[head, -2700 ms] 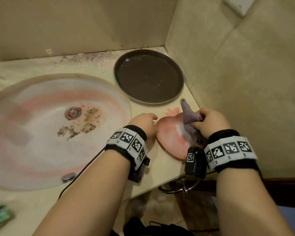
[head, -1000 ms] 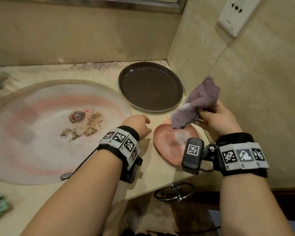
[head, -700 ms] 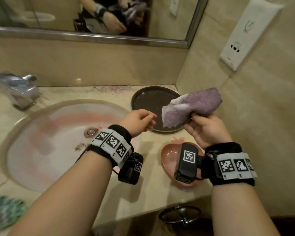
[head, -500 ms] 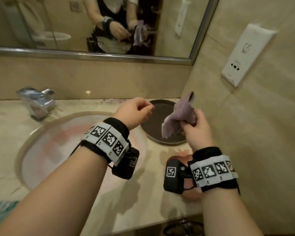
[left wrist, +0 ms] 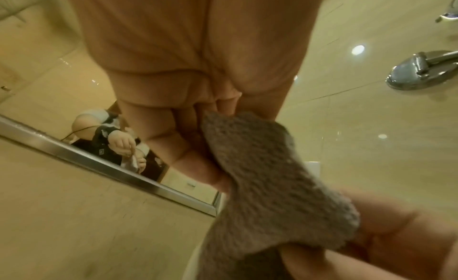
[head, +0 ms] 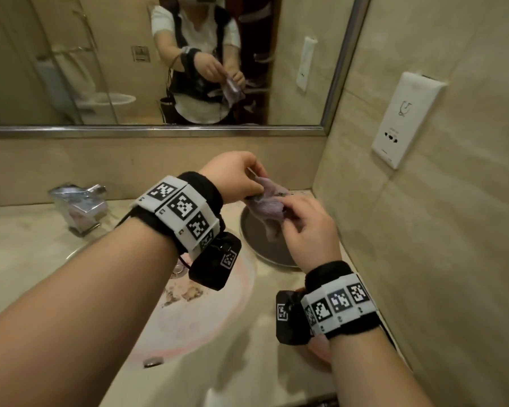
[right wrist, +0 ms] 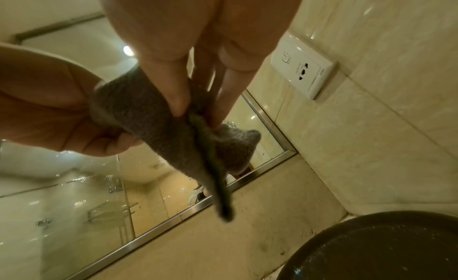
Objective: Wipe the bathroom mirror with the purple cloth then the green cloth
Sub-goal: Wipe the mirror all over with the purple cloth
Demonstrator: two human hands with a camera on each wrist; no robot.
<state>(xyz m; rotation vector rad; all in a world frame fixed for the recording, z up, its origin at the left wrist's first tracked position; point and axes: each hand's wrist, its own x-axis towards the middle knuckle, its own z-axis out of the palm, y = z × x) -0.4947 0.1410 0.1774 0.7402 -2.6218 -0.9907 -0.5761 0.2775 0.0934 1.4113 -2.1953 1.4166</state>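
Observation:
Both hands hold the purple cloth [head: 267,204] in the air above the dark round tray [head: 257,242], well below the mirror [head: 159,60]. My left hand [head: 237,179] pinches its upper left corner; the same cloth [left wrist: 267,186] fills the left wrist view under the curled fingers. My right hand [head: 307,224] pinches the cloth's right side between thumb and fingers, and in the right wrist view the cloth [right wrist: 158,127] hangs down in a twisted tail. The mirror [right wrist: 74,186] and its metal frame run behind it. The green cloth is out of view.
A stained basin [head: 206,312] lies below my left forearm, with a chrome faucet [head: 77,207] at the back left. A wall socket plate [head: 403,118] sits on the tiled right wall. A pink dish [head: 321,348] is mostly hidden under my right wrist.
My right hand lifted the purple cloth off the pink dish and raised it. My left hand came up from the counter and took hold of the cloth's corner. The view tilted up to the mirror.

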